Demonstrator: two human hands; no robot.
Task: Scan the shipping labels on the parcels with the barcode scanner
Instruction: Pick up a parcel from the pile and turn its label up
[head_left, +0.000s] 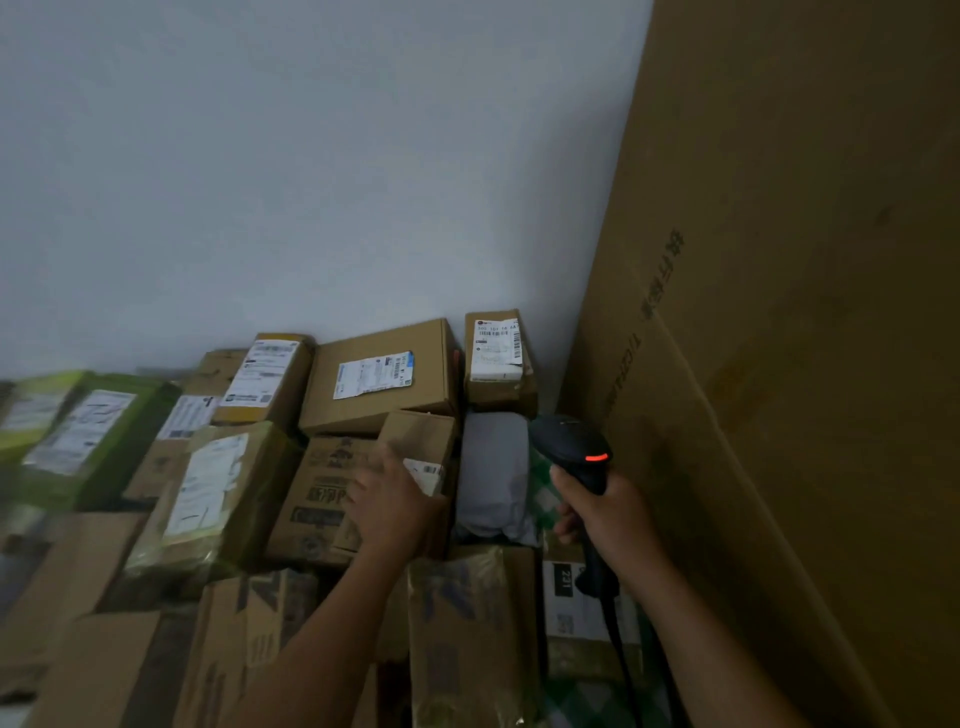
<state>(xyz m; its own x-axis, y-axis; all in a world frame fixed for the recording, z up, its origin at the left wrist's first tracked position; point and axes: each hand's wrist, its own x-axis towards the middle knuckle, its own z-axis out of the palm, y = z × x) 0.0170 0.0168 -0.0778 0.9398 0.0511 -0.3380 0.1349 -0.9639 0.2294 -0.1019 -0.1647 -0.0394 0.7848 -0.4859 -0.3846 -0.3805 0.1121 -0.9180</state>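
Left hand (395, 506) open, fingers spread, resting on small brown cardboard parcel (418, 441) mid-pile, beside its white shipping label (427, 474). Grey plastic mailer bag (493, 467) just right. Right hand (610, 517) gripping black handheld barcode scanner (571, 444), red light on.

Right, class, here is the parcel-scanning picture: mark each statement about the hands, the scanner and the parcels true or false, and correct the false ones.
1. The right hand grips the black barcode scanner. True.
2. The scanner's light glows green. False: it glows red.
3. The left hand is at a brown box bearing a white label. True.
4. The grey soft parcel lies at the far left of the pile. False: it lies between the brown box and the scanner.
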